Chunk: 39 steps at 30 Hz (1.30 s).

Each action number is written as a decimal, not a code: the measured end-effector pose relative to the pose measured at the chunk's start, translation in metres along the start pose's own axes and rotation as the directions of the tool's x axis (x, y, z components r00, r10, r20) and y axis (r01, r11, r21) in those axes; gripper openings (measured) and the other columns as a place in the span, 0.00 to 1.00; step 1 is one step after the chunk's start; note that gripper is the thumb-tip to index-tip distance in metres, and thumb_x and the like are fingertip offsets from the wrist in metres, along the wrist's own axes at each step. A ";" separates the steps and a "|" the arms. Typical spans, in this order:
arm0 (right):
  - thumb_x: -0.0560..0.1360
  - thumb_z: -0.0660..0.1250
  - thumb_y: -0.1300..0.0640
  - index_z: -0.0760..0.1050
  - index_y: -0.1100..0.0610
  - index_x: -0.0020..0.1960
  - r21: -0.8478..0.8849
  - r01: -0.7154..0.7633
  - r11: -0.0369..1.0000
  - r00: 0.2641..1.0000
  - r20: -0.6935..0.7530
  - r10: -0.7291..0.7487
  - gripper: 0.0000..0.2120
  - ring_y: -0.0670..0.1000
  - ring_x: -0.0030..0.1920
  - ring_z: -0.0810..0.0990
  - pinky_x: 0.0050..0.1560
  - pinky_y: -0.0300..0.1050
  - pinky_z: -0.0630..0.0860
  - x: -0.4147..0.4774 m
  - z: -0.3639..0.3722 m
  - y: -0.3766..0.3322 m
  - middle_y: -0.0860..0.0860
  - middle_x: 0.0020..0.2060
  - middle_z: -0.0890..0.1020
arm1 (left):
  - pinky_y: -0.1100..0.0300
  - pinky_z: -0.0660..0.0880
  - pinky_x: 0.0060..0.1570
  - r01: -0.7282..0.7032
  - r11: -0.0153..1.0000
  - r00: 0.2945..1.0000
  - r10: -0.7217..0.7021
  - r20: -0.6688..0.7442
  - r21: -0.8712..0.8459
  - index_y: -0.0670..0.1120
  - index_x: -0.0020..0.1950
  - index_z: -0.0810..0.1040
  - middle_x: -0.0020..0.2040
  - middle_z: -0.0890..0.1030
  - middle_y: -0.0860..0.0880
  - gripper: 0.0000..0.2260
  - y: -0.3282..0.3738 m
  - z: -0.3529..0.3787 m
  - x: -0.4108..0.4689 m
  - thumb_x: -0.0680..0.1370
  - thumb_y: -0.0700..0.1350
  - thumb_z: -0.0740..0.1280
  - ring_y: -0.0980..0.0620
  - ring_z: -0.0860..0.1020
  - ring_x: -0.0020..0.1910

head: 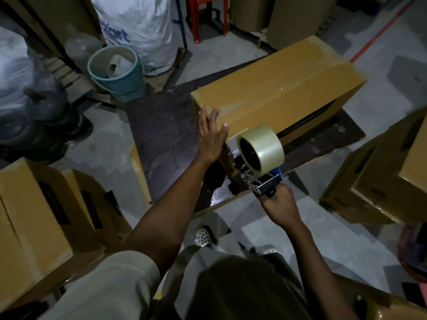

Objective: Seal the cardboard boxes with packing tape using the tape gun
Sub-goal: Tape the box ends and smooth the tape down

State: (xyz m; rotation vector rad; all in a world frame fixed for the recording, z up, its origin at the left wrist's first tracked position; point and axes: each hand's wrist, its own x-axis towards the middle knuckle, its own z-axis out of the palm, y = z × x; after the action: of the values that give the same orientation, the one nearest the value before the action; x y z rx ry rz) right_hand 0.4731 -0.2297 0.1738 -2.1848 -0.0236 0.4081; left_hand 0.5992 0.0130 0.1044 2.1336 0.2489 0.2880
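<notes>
Now we are bracing the cardboard box with a flat left hand, right hand gripping the tape gun. Pulling askew, we are likely risking wrinkled tape.

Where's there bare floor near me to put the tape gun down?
Bare concrete lies between the left boxes and the dark mat, and between the mat and the right boxes. Around the bucket and white sack it's crowded.

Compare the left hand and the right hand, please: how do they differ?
The left hand lies open, fingers straight, against the near end of the cardboard box; the right hand curls round the handle of the tape gun. The left hand touches the box; the right hand does not. Both work at the box's near end.
</notes>
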 end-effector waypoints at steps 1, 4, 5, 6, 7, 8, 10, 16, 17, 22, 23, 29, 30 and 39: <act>0.75 0.74 0.60 0.73 0.60 0.33 -0.011 0.008 1.000 1.000 0.001 -0.008 0.15 0.47 0.28 0.74 0.32 0.44 0.69 0.002 0.001 0.000 0.51 0.26 0.76 | 0.38 0.50 0.78 0.011 1.000 1.000 -0.011 -0.002 0.003 0.51 0.82 0.59 0.83 0.39 0.51 0.29 0.000 -0.001 0.002 0.83 0.60 0.58 0.48 0.41 0.82; 0.75 0.74 0.59 0.77 0.62 0.37 -0.040 0.000 0.999 1.000 -0.003 0.000 0.11 0.51 0.33 0.79 0.35 0.47 0.74 0.004 0.002 0.001 0.55 0.30 0.80 | 0.36 0.53 0.76 0.045 0.999 0.999 -0.045 -0.007 0.010 0.50 0.82 0.58 0.83 0.39 0.51 0.31 0.001 0.001 0.003 0.82 0.61 0.57 0.47 0.44 0.82; 0.75 0.73 0.59 0.78 0.61 0.38 -0.040 -0.002 0.999 1.000 0.006 0.002 0.10 0.52 0.35 0.80 0.37 0.47 0.75 0.003 0.000 0.001 0.55 0.32 0.82 | 0.36 0.53 0.76 0.052 0.999 0.999 -0.052 -0.010 0.012 0.50 0.82 0.58 0.83 0.40 0.50 0.31 0.001 0.002 0.003 0.82 0.62 0.57 0.47 0.45 0.82; 0.76 0.73 0.59 0.78 0.60 0.38 -0.041 -0.003 0.999 1.000 0.017 0.003 0.09 0.54 0.36 0.81 0.37 0.48 0.75 0.003 -0.001 0.001 0.55 0.33 0.82 | 0.37 0.53 0.76 0.054 0.998 0.999 -0.053 -0.011 0.020 0.50 0.82 0.58 0.84 0.40 0.49 0.32 0.001 0.002 0.004 0.81 0.63 0.56 0.47 0.45 0.82; 0.76 0.72 0.59 0.77 0.59 0.38 -0.047 0.006 0.999 0.999 0.033 -0.004 0.10 0.56 0.37 0.81 0.37 0.48 0.75 0.002 -0.003 0.000 0.55 0.33 0.81 | 0.37 0.53 0.77 0.053 0.998 0.999 -0.052 -0.013 0.037 0.50 0.82 0.57 0.84 0.40 0.48 0.33 0.001 0.002 0.004 0.81 0.64 0.55 0.46 0.46 0.82; 0.76 0.72 0.60 0.76 0.57 0.37 -0.052 0.012 0.999 0.999 0.046 -0.009 0.10 0.55 0.37 0.80 0.38 0.49 0.75 0.003 -0.005 -0.002 0.54 0.33 0.81 | 0.38 0.53 0.77 0.051 0.997 0.999 -0.051 -0.013 0.060 0.49 0.82 0.57 0.84 0.41 0.47 0.34 0.002 0.001 0.004 0.80 0.65 0.54 0.46 0.46 0.82; 0.76 0.71 0.62 0.74 0.54 0.35 -0.050 0.027 0.998 0.999 0.048 -0.024 0.12 0.50 0.34 0.78 0.34 0.45 0.72 0.003 -0.009 -0.006 0.50 0.31 0.79 | 0.38 0.53 0.77 0.048 0.993 0.999 -0.048 -0.003 0.105 0.50 0.82 0.56 0.84 0.41 0.46 0.36 0.003 0.001 0.004 0.79 0.67 0.51 0.44 0.46 0.82; 0.76 0.73 0.61 0.71 0.54 0.33 -0.117 0.067 0.991 0.997 0.046 -0.062 0.16 0.42 0.24 0.70 0.25 0.33 0.63 -0.027 -0.032 0.024 0.45 0.24 0.72 | 0.35 0.51 0.76 0.063 0.983 0.996 -0.072 0.044 0.175 0.51 0.83 0.55 0.84 0.40 0.48 0.33 0.006 -0.003 0.003 0.81 0.64 0.53 0.45 0.45 0.82; 0.76 0.73 0.61 0.71 0.54 0.33 -0.124 0.072 0.990 0.996 0.054 -0.065 0.16 0.43 0.24 0.70 0.26 0.36 0.64 -0.036 -0.036 0.033 0.46 0.24 0.72 | 0.35 0.51 0.76 0.059 0.980 0.997 -0.068 0.042 0.190 0.50 0.83 0.55 0.84 0.40 0.47 0.32 0.007 -0.003 0.002 0.82 0.63 0.54 0.45 0.44 0.82; 0.75 0.75 0.60 0.69 0.55 0.30 -0.086 0.085 0.993 0.996 0.032 -0.083 0.20 0.42 0.23 0.72 0.26 0.34 0.65 -0.037 -0.036 0.041 0.46 0.23 0.71 | 0.36 0.48 0.77 0.083 0.980 0.996 -0.088 0.023 0.181 0.51 0.83 0.53 0.84 0.40 0.49 0.30 0.011 -0.004 -0.002 0.84 0.61 0.55 0.44 0.43 0.82; 0.75 0.75 0.59 0.70 0.55 0.31 -0.078 0.077 0.994 0.997 0.025 -0.076 0.19 0.41 0.24 0.72 0.27 0.34 0.66 -0.038 -0.035 0.041 0.47 0.23 0.72 | 0.35 0.48 0.77 0.083 0.980 0.996 -0.089 0.028 0.182 0.51 0.83 0.53 0.84 0.40 0.49 0.30 0.010 -0.003 -0.003 0.84 0.61 0.55 0.44 0.43 0.82; 0.76 0.75 0.57 0.72 0.56 0.32 -0.057 0.055 0.997 0.998 0.018 -0.054 0.18 0.43 0.23 0.72 0.25 0.34 0.65 -0.039 -0.035 0.044 0.47 0.23 0.73 | 0.35 0.48 0.76 0.090 0.980 0.995 -0.094 0.017 0.177 0.52 0.83 0.53 0.84 0.40 0.49 0.30 0.008 -0.002 -0.003 0.84 0.61 0.55 0.45 0.44 0.82; 0.76 0.75 0.58 0.70 0.54 0.31 -0.044 0.051 0.998 0.999 0.014 -0.050 0.19 0.42 0.23 0.71 0.25 0.33 0.65 -0.039 -0.034 0.044 0.46 0.23 0.72 | 0.35 0.49 0.76 0.085 0.981 0.996 -0.088 0.013 0.177 0.52 0.83 0.53 0.84 0.41 0.49 0.30 0.008 -0.002 -0.003 0.84 0.61 0.55 0.45 0.45 0.82; 0.75 0.73 0.52 0.72 0.55 0.33 -0.031 -0.046 0.998 0.997 0.058 0.048 0.16 0.51 0.26 0.73 0.32 0.44 0.70 -0.031 -0.028 0.048 0.47 0.24 0.74 | 0.34 0.51 0.76 0.059 0.986 0.998 -0.061 0.006 0.156 0.52 0.83 0.55 0.84 0.41 0.48 0.29 0.009 -0.001 -0.005 0.84 0.61 0.55 0.46 0.47 0.82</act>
State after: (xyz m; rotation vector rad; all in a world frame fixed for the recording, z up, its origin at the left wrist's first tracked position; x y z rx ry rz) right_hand 0.4463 -0.2853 0.1600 -2.2059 -0.0103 0.5014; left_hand 0.5949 0.0077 0.1125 2.2762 0.3384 0.2286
